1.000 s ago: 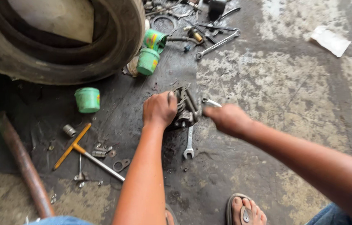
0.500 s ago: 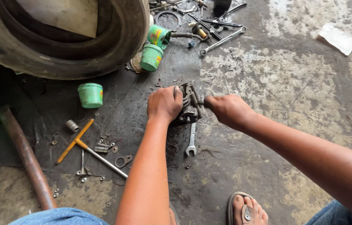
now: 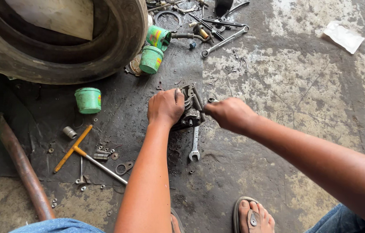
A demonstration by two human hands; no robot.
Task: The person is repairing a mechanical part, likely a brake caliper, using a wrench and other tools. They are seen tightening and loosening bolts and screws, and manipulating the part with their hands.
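Observation:
A dark, greasy finned metal engine part (image 3: 190, 107) sits on the oily floor in the middle of the view. My left hand (image 3: 165, 106) presses down on its left side and holds it. My right hand (image 3: 229, 113) is closed around a small metal tool whose end (image 3: 212, 100) shows at the part's right edge. An open-ended spanner (image 3: 194, 144) lies on the floor just below the part.
A large tyre (image 3: 61, 39) fills the upper left. Green tins (image 3: 151, 59) (image 3: 88, 100) stand near it. A yellow-handled T-wrench (image 3: 75, 149), a socket (image 3: 69, 132), a rusty pipe (image 3: 20, 164), nuts and washers lie at left. Spanners (image 3: 224, 41) lie at top. My sandalled foot (image 3: 253, 215) is at bottom.
My right hand drew back from the part, then moved in again to its right edge. My left hand stayed on the part. The camera view shifted slightly.

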